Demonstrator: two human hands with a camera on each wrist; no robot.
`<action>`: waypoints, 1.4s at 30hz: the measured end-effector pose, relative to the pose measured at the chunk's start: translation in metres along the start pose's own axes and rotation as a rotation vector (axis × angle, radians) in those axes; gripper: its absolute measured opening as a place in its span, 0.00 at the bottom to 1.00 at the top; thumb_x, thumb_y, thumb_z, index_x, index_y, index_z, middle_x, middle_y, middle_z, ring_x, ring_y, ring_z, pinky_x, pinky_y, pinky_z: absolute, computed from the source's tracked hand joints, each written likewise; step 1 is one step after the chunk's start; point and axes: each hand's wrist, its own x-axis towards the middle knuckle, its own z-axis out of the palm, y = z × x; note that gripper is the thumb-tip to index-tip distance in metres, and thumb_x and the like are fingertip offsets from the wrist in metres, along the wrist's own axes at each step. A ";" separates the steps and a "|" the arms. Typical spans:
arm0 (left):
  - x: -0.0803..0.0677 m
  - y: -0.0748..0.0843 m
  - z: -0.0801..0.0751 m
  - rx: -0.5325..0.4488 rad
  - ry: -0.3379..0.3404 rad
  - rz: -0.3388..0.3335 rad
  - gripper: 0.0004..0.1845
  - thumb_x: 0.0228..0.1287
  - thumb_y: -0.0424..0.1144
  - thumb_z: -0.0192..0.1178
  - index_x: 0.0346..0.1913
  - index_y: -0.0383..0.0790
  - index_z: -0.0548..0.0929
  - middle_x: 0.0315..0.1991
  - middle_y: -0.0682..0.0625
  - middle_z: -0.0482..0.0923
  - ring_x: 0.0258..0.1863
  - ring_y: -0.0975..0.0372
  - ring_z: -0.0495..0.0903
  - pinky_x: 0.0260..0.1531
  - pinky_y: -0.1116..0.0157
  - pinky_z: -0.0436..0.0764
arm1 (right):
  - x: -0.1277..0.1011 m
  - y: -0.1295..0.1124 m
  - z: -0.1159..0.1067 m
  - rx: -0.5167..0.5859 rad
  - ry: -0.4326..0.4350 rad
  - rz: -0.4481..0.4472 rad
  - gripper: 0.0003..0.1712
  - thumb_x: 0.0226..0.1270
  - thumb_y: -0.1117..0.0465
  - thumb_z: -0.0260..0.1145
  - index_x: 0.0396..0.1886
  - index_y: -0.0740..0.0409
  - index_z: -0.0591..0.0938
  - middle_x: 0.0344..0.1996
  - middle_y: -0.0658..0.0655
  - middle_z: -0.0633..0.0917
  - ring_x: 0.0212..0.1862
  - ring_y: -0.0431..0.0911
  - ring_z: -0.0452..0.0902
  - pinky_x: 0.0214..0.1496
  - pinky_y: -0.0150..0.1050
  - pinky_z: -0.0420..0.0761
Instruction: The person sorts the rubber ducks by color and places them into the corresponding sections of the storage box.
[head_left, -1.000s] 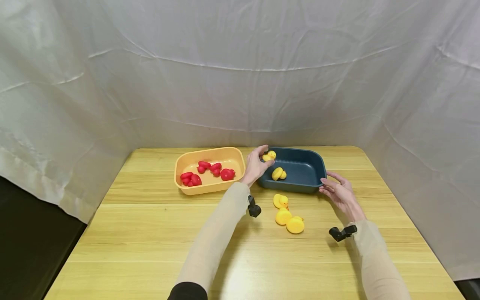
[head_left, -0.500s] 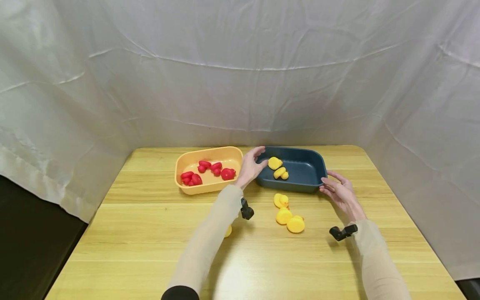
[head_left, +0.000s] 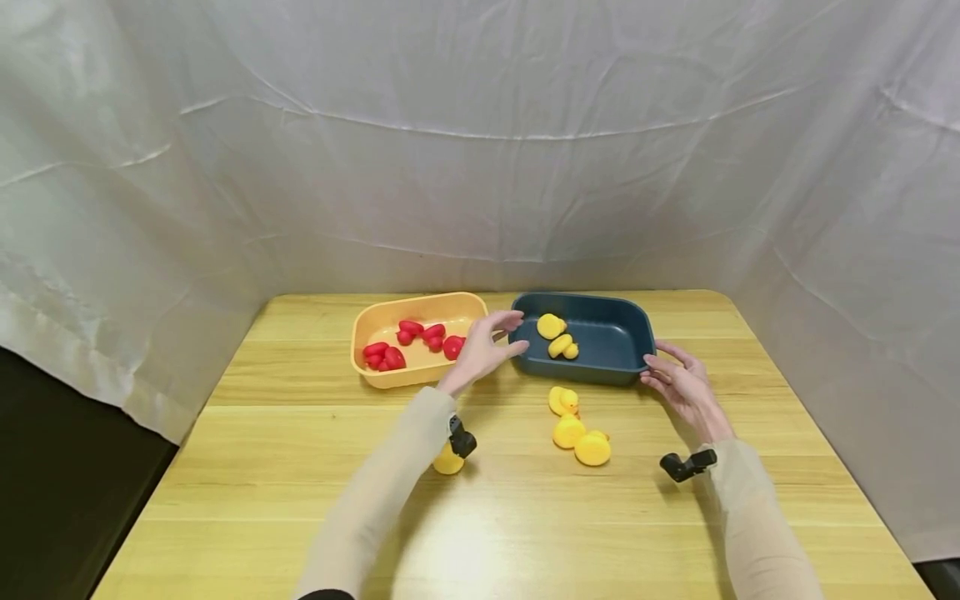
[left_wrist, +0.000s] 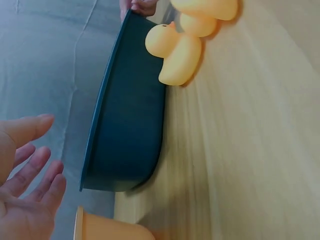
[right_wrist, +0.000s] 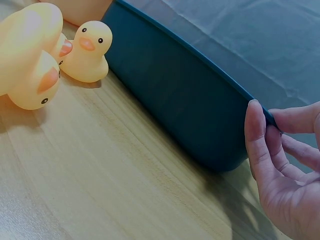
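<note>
- Holds the left hand (head_left: 482,350) loosely open, grasping nothing, just beside the left end of the blue bin (head_left: 585,372).
- Pinches the blue bin's near right corner with the right hand (head_left: 681,390).
- Shows two yellow ducks (head_left: 551,326) inside that bin, three loose ducks (head_left: 568,432) on the table (head_left: 262,467) before it, and a partly hidden duck (head_left: 448,461) by the left sleeve (head_left: 382,483).

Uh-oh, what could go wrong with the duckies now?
The left sleeve might brush the yellow duck that it partly hides in the head view, and push it away. Also, the right hand pinches the dark blue bin at one corner, so a hard tug could slide the bin and tumble the two ducks inside.
</note>
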 end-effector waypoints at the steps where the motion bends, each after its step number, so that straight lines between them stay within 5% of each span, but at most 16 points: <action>1: -0.003 0.000 -0.001 0.005 -0.014 -0.002 0.26 0.50 0.37 0.65 0.55 0.45 0.73 0.49 0.49 0.77 0.51 0.56 0.75 0.58 0.60 0.73 | 0.000 0.000 0.000 0.001 0.001 0.001 0.41 0.60 0.67 0.59 0.69 0.60 0.49 0.30 0.54 0.83 0.28 0.44 0.81 0.34 0.33 0.83; 7: -0.019 -0.001 -0.010 0.000 -0.098 0.009 0.25 0.49 0.39 0.66 0.53 0.44 0.74 0.50 0.48 0.77 0.51 0.54 0.75 0.57 0.57 0.73 | 0.000 0.000 -0.001 0.000 0.000 0.009 0.40 0.60 0.67 0.59 0.69 0.59 0.49 0.30 0.54 0.82 0.28 0.44 0.80 0.35 0.33 0.83; 14: -0.043 0.020 -0.029 -0.087 -0.212 0.011 0.25 0.50 0.32 0.65 0.53 0.34 0.73 0.49 0.36 0.75 0.51 0.44 0.72 0.57 0.46 0.68 | 0.000 0.000 0.000 -0.005 0.004 0.013 0.40 0.60 0.67 0.59 0.69 0.59 0.50 0.30 0.54 0.83 0.28 0.44 0.81 0.35 0.33 0.83; 18: -0.054 0.021 -0.038 -0.069 -0.262 0.027 0.24 0.51 0.32 0.64 0.53 0.32 0.73 0.47 0.37 0.76 0.49 0.45 0.74 0.56 0.48 0.70 | 0.002 0.001 -0.001 -0.005 0.002 0.013 0.40 0.60 0.67 0.59 0.69 0.59 0.50 0.29 0.54 0.83 0.28 0.44 0.80 0.35 0.33 0.83; 23: -0.063 0.015 -0.049 -0.057 -0.327 0.032 0.23 0.50 0.34 0.65 0.52 0.35 0.74 0.44 0.40 0.77 0.46 0.48 0.75 0.53 0.48 0.73 | 0.002 0.002 -0.002 -0.001 0.001 0.011 0.41 0.60 0.67 0.59 0.69 0.59 0.49 0.29 0.54 0.83 0.28 0.44 0.80 0.34 0.33 0.83; 32: -0.071 0.000 -0.066 -0.083 -0.490 -0.081 0.19 0.51 0.36 0.65 0.47 0.38 0.76 0.46 0.33 0.75 0.46 0.46 0.76 0.53 0.49 0.73 | 0.002 0.001 -0.002 0.014 -0.014 -0.009 0.40 0.60 0.68 0.58 0.69 0.61 0.49 0.30 0.55 0.82 0.28 0.44 0.80 0.34 0.33 0.83; 42: -0.085 -0.031 -0.079 -0.129 -0.621 -0.116 0.23 0.50 0.37 0.65 0.48 0.28 0.75 0.46 0.34 0.76 0.47 0.48 0.77 0.52 0.56 0.76 | 0.002 0.001 -0.003 0.030 -0.017 0.005 0.41 0.60 0.68 0.59 0.69 0.60 0.49 0.29 0.54 0.82 0.28 0.44 0.80 0.34 0.33 0.83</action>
